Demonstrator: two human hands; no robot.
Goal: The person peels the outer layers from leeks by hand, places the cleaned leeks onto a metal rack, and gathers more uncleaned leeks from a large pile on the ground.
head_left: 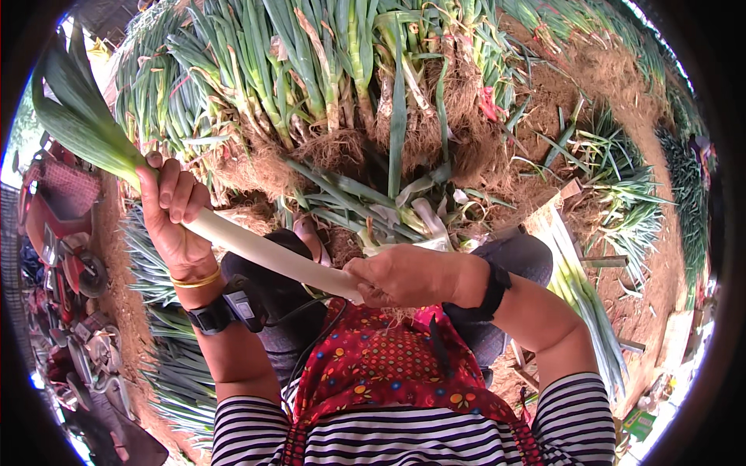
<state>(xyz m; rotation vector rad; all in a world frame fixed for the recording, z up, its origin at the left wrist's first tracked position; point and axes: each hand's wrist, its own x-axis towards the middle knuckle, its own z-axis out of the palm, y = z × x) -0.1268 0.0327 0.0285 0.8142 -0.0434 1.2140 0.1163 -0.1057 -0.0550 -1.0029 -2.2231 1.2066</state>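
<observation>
At the far left, the green leaves (85,120) of the leek rise toward the upper edge, and we should leave them free so that they don't crease or tear. Just below them, our left hand (177,213) is wrapped around the stalk where green turns to white, thumb pointing up. That hold ought to steady the length without bruising it, so we would keep it firm but not squeezing.

The leek (268,255) slants down from there across our lap, its white shaft bare between our two hands, which stand well apart. With the stalk propped at both ends, we do best to pull along its line rather than across it, since a sideways bend could snap it.

Behind it, in the middle, lie loose stalks (350,200), with rooted bundles (334,58) upright beyond; we should keep the root end clear of their soil.

Our right hand (408,278) is closed on the root end, above the apron (381,361). We cannot tell whether its fingers pinch a skin layer or the stalk itself; a small, low pinch would likely work cleanest.

To the right, pale leeks (579,283) lie side by side on a wooden stand (606,262), all pointing one way, a tidy pattern worth matching.
</observation>
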